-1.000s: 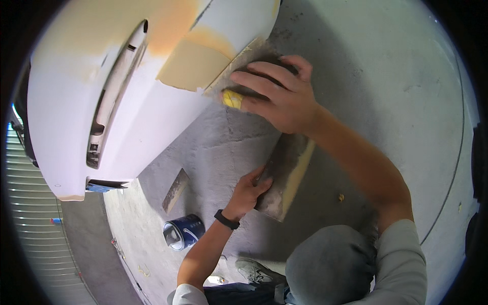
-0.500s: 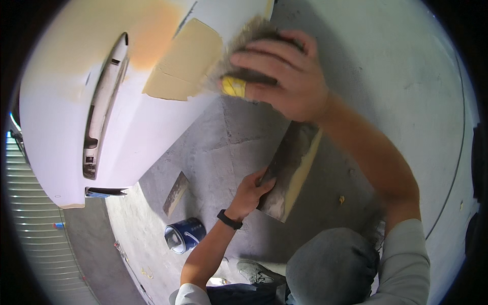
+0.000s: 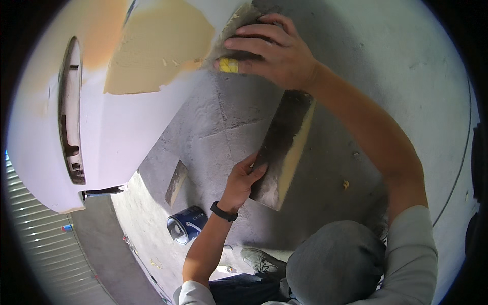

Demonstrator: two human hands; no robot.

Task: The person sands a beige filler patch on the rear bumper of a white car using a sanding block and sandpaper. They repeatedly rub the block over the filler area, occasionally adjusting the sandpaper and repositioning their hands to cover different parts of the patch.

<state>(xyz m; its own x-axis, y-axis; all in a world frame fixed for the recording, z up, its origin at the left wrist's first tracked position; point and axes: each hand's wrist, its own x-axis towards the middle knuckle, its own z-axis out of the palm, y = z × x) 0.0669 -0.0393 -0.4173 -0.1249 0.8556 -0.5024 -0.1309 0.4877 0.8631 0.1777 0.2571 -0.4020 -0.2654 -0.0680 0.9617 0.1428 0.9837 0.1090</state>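
A white car body panel [image 3: 127,137] fills the upper left, with a broad beige patch of filler [image 3: 162,46] smeared on it beside an orange-tinted area. My right hand [image 3: 277,53], yellow tape round its thumb, is closed on a flat grey putty spreader [image 3: 236,23], which lies against the panel's edge by the patch. Lower down, my left hand [image 3: 244,180] grips a long dark mixing board [image 3: 282,142] by its near left side. Pale yellow filler runs along the board's right edge. My right hand hides part of the spreader.
On the concrete floor lie a smaller flat blade [image 3: 176,183] and a dark blue paint can [image 3: 188,223], tipped toward me. A long recessed slot [image 3: 72,112] runs down the panel. My shoe [image 3: 262,262] and a grey cap [image 3: 335,262] show at the bottom.
My right hand and the spreader have moved slightly up and left. The filler patch now appears wider, with a rougher lower part. My left hand and the board have shifted a little upward.
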